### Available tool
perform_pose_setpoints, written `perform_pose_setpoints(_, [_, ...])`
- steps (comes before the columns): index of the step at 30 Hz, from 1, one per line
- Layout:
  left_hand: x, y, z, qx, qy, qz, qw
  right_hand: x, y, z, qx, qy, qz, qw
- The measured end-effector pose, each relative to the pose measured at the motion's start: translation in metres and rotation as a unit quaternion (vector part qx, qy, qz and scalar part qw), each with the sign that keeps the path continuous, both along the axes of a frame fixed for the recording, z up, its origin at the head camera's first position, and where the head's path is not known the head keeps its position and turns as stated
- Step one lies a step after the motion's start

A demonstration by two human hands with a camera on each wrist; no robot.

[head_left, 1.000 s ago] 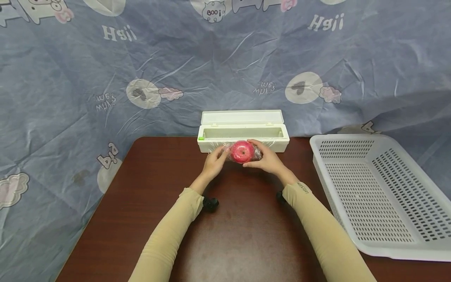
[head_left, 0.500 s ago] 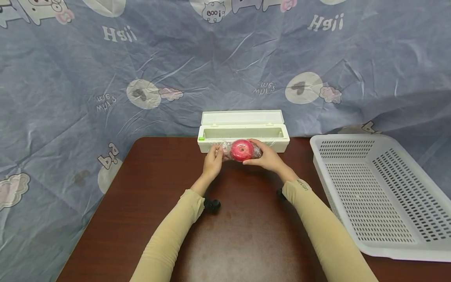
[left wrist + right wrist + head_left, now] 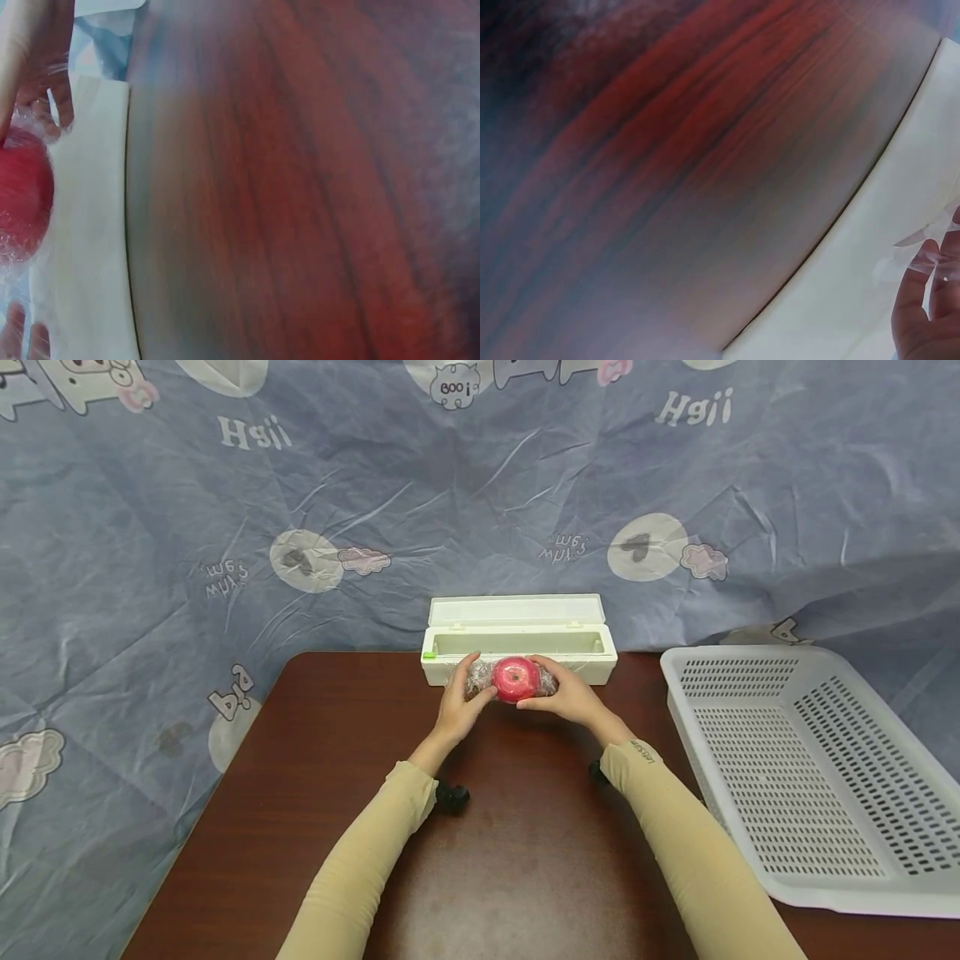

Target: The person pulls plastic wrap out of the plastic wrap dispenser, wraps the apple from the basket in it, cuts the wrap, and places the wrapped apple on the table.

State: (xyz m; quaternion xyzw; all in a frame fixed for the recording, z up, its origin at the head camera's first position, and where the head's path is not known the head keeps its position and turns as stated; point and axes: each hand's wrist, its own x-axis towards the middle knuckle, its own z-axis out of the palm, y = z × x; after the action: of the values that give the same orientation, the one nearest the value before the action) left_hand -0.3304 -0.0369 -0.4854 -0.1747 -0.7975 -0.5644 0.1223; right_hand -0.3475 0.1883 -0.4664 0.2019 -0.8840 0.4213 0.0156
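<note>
In the head view a red apple with clear plastic wrap around it is held up in front of a long white wrap dispenser box. My right hand grips its right side, thumb below and finger above. My left hand curves around the bunched wrap on the left, its thumb tip against the apple. Film hides most fingers of both hands on the far side. The left wrist view has part of the apple at its edge; in the right wrist view, film crosses fingers.
The dispenser's lid is tilted up at the back of the brown table. At the right stands a large white perforated basket. Behind the table hangs a blue-grey printed cloth.
My left hand has gone from pinching the wrap at the left to spreading around it, thumb at the apple. The apple has shifted very slightly; the right hand keeps its grip.
</note>
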Motion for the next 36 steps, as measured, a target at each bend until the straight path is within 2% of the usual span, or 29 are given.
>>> perform_pose_setpoints(4, [-0.001, 0.002, 0.002, -0.013, -0.030, -0.029, 0.9990, 0.000, 0.000, 0.000, -0.007, -0.002, 0.007, 1.0000])
perform_pose_setpoints(10, [-0.002, 0.005, 0.001, 0.001, -0.060, -0.054, 0.9967, 0.001, -0.002, 0.001, -0.017, -0.006, 0.007, 0.9998])
perform_pose_setpoints(20, [0.001, 0.002, -0.002, 0.021, -0.049, -0.069, 0.9962, 0.005, -0.002, -0.002, -0.027, -0.006, 0.001, 0.9996])
perform_pose_setpoints(23, [0.003, 0.001, -0.002, 0.023, -0.049, -0.068, 0.9962, 0.006, -0.002, -0.002, -0.024, -0.009, -0.001, 0.9997])
perform_pose_setpoints(29, [0.003, 0.000, -0.001, 0.000, -0.049, -0.047, 0.9977, 0.008, -0.002, -0.001, -0.021, -0.012, -0.008, 0.9997])
perform_pose_setpoints(36, [0.004, 0.000, 0.001, -0.001, -0.045, -0.047, 0.9979, 0.011, -0.002, 0.002, -0.022, -0.016, -0.009, 0.9996])
